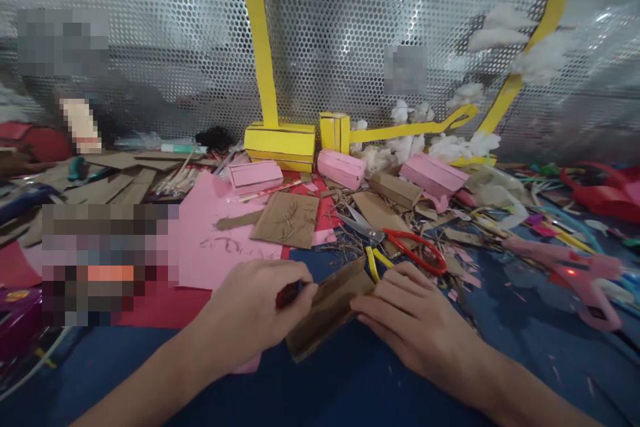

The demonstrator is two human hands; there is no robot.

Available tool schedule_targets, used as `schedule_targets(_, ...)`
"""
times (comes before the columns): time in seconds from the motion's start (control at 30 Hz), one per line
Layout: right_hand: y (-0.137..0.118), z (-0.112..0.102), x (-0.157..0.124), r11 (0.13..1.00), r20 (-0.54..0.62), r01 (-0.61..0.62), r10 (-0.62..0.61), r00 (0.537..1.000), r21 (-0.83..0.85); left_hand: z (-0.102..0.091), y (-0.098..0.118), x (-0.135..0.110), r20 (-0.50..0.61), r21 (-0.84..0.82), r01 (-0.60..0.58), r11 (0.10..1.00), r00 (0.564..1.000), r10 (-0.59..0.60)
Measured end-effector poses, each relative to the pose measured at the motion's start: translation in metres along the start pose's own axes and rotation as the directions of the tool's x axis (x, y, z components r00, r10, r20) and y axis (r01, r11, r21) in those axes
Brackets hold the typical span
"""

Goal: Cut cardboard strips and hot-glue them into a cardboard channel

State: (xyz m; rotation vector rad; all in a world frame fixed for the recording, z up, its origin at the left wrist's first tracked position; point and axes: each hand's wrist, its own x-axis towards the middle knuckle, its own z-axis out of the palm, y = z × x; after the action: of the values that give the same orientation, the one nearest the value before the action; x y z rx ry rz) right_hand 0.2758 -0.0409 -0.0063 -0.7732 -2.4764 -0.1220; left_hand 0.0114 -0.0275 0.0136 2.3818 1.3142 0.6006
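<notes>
Brown cardboard piece, lower centre of frame, long axis slanting lower left to upper right, between hands, neither clearly nearer. Left hand: fingers curled round dark red object. Right hand: fingertips at right edge; pinch unclear.

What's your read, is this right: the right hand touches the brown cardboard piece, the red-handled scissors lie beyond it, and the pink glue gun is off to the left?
Not quite: the head view shows the pink glue gun off to the right. The right hand does touch the brown cardboard piece, with the red-handled scissors beyond it.
</notes>
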Motion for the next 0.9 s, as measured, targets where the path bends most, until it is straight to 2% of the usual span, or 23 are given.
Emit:
schedule_targets(0.13, 0.001, -0.01, -0.001, 0.989, -0.08, 0.07, -0.081, 0.993, -0.132, -0.013, 0.004, 0.0, -0.014, -0.078, 0.115, 0.99, 0.993, -0.116)
schedule_targets(0.23, 0.0, -0.02, -0.001, 0.95, -0.087, 0.161, -0.19, 0.978, -0.266, -0.02, 0.0, -0.004, -0.025, -0.162, 0.165, 0.973, 0.985, -0.171)
schedule_targets(0.37, -0.002, -0.03, -0.001, 0.876, -0.043, 0.278, -0.32, 0.947, -0.394, -0.021, -0.007, -0.013, -0.004, -0.259, 0.122, 0.958, 0.992, -0.128)
schedule_targets(0.47, -0.002, -0.032, -0.003, 0.792, 0.019, 0.377, -0.42, 0.907, -0.479, -0.018, -0.004, -0.02, 0.005, -0.309, 0.094, 0.946, 0.995, -0.097)
schedule_targets(0.73, 0.003, -0.034, -0.012, 0.634, 0.075, 0.497, -0.571, 0.817, -0.592, -0.013, 0.007, -0.027, 0.111, -0.379, 0.158, 0.912, 0.986, -0.124)
schedule_targets(0.9, 0.003, -0.034, -0.015, 0.639, 0.051, 0.498, -0.584, 0.81, -0.586, -0.014, 0.016, -0.022, 0.154, -0.399, 0.142, 0.906, 0.984, -0.087)
